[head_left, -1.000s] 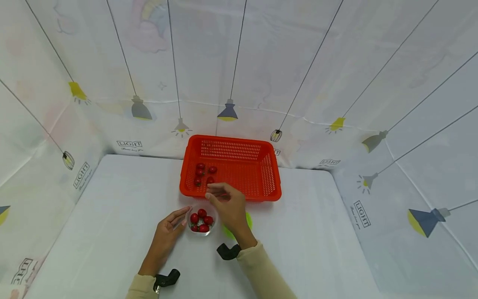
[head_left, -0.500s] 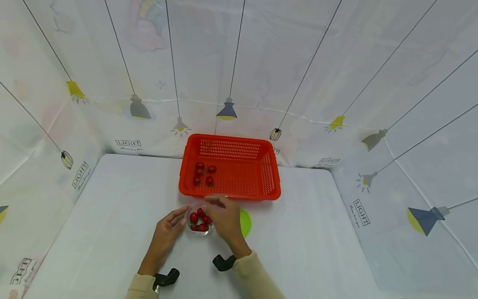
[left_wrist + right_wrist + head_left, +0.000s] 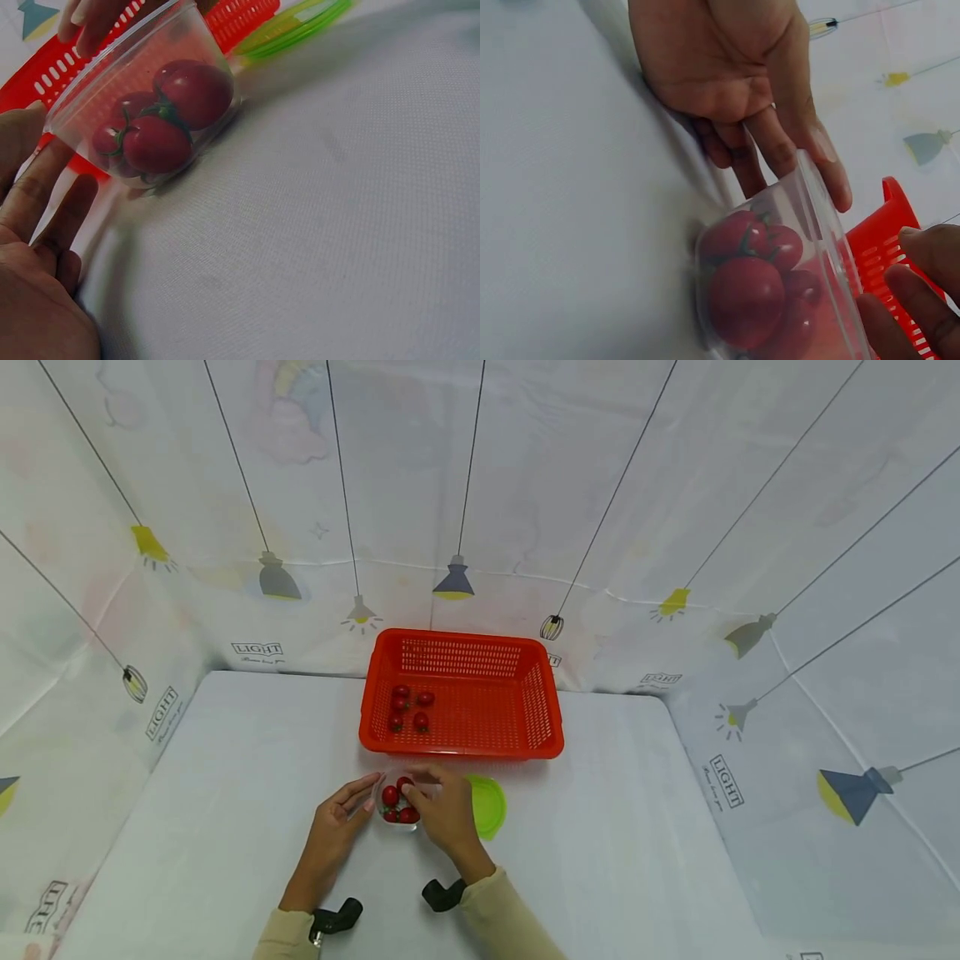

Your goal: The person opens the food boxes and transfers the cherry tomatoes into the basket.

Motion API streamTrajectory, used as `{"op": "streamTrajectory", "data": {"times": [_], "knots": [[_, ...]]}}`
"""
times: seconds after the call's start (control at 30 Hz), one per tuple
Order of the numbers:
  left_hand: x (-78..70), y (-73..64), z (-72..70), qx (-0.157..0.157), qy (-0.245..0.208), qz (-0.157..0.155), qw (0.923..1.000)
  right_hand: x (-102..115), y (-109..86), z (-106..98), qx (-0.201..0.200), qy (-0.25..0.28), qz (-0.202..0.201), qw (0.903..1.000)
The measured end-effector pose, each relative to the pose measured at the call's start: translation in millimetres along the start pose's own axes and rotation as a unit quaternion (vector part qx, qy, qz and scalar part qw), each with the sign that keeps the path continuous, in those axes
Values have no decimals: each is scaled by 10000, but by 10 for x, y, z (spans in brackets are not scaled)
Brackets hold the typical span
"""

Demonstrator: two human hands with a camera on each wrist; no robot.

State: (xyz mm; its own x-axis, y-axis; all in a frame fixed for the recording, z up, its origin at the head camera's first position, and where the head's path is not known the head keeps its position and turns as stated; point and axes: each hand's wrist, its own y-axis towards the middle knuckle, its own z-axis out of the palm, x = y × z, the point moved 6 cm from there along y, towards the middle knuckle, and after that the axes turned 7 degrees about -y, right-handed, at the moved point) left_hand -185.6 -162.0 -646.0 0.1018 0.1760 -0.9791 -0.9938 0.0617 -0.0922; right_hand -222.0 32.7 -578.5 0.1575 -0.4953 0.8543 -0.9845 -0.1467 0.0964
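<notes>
A clear plastic container [image 3: 82,139] stands upright on the white table with several cherry tomatoes [image 3: 199,96] inside, green calyxes on some. My left hand [image 3: 337,831] rests against its left side, fingers loosely extended and touching the wall near the rim. Over the container's mouth hovers my right hand [image 3: 450,814], thumb and fingers pointing down and apart. In the right wrist view its fingers [image 3: 922,300] hold nothing and sit just above the rim. From the head view it partly covers the tomatoes on the right side.
Behind the container is a red perforated basket [image 3: 465,753] with several cherry tomatoes [image 3: 421,722] in its left part. A green lid [image 3: 489,810] lies on the table [image 3: 600,827] to the right of my right hand. Printed white sheeting [image 3: 480,468] encloses the table.
My right hand has moved from the basket's front edge down and left to the container's mouth, uncovering more of the green lid. My left hand and the container have stayed put.
</notes>
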Motion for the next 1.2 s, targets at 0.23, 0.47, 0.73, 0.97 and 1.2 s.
{"op": "streamTrajectory", "data": {"times": [0.23, 0.47, 0.73, 0.97, 1.2], "knots": [[4, -6, 17, -49, -107, -76, 9999, 95, -14, 16, 41, -559, -342, 9978], [10, -3, 36, -69, -230, -78, 9997, 194, -41, 37, 295, -1102, -459, 9924], [7, 9, 45, -60, -193, -70, 9998, 228, -59, 66, 365, -1388, -319, 9891], [5, 18, 44, -51, -147, -52, 9999, 267, -59, 93, 392, -1728, -267, 9838], [14, 13, 27, -42, -125, 58, 9999, 294, -28, 115, 505, -1906, -293, 9799]]}}
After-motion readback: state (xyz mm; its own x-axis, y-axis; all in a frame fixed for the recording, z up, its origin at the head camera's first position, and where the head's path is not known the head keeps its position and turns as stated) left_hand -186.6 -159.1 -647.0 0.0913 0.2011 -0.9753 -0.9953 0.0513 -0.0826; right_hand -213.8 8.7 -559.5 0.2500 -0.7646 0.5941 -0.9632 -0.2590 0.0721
